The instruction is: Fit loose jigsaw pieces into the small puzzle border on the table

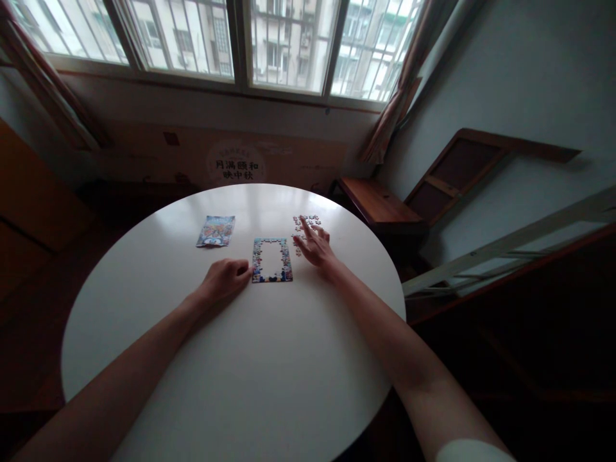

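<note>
A small jigsaw puzzle frame [272, 260], with only its colourful border assembled, lies on the round white table [231, 359]. My left hand [225, 279] rests on the table with curled fingers touching the frame's lower left corner. My right hand [314, 244] reaches to the frame's right, index finger stretched out over several loose puzzle pieces [308, 223], the other fingers spread. A picture card [216, 230] lies flat to the frame's upper left.
A wooden bench or low table [380, 205] stands beyond the table's right edge. A wood-framed panel [462, 170] and long rails [505, 247] lean against the right wall. Windows and a cardboard sheet with printed characters [235, 167] are behind.
</note>
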`<state>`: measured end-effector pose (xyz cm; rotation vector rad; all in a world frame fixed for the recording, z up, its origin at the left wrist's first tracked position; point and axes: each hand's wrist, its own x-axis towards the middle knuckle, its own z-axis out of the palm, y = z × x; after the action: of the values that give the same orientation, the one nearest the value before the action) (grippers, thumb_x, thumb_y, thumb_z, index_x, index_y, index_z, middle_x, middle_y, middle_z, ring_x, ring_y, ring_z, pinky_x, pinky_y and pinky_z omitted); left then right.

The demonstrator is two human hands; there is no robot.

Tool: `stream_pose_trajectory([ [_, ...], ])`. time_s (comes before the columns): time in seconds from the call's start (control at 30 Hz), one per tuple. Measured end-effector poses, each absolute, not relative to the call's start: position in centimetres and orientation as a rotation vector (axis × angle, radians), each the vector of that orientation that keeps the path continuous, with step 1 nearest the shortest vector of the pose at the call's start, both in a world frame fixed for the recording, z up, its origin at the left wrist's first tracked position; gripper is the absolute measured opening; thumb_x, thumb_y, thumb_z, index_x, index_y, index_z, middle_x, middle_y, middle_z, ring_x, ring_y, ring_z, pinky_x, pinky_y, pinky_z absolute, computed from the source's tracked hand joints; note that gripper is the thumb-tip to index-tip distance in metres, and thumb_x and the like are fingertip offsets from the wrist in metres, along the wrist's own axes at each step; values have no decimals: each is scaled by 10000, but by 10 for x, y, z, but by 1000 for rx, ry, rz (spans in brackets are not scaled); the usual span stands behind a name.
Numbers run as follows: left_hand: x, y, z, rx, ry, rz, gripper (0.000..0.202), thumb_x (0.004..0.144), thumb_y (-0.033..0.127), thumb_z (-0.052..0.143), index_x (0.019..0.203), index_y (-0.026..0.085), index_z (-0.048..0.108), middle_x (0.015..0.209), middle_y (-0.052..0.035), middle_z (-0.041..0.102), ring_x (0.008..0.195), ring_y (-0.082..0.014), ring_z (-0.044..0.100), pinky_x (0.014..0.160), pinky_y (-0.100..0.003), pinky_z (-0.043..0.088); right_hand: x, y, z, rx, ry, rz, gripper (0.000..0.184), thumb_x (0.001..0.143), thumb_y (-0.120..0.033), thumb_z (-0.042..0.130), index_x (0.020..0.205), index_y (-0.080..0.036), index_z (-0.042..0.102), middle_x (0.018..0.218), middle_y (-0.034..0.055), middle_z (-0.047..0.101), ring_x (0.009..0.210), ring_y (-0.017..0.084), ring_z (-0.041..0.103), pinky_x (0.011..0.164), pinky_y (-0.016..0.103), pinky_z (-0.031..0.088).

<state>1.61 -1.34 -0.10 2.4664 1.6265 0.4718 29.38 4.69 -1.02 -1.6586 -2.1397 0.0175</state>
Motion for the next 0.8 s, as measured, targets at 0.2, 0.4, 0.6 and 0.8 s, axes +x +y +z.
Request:
stream_pose_trajectory([
  [0.2, 16, -13, -1, 2460, 1612, 485, 413, 890, 463, 429, 610, 188, 557, 562, -24, 545, 533, -137, 443, 563, -274, 229, 286, 66, -2, -1696, -2165, 129, 688, 959, -609, 282, 1541, -248, 213, 1264, 65, 642, 1323, 330, 330, 1048, 477, 199],
  [0.4, 15, -13, -2, 2458, 1605, 506, 420, 894, 464, 425, 610, 188, 566, 569, -29, 553, 542, -143, 454, 561, -276, 224, 293, 60, -6, -1650, -1965, -88, 643, 984, -534, 298, 1547, -244, 185, 1293, 91, 615, 1281, 300, 347, 1029, 457, 219],
  [0.6, 16, -14, -1, 2467, 1605, 479, 417, 895, 456, 426, 598, 189, 549, 566, -26, 549, 538, -142, 453, 560, -278, 225, 297, 52, -12, -1764, -1905, -74, 624, 993, -550, 232, 1538, -245, 228, 1289, 83, 620, 1278, 290, 338, 1034, 449, 197],
  [0.8, 15, -14, -3, 2468, 1597, 511, 410, 893, 450, 426, 602, 184, 538, 567, -24, 537, 544, -139, 452, 564, -277, 221, 298, 52, -9, -1816, -1958, -93, 593, 1003, -525, 242, 1537, -268, 226, 1265, 72, 635, 1263, 275, 376, 1027, 429, 220],
])
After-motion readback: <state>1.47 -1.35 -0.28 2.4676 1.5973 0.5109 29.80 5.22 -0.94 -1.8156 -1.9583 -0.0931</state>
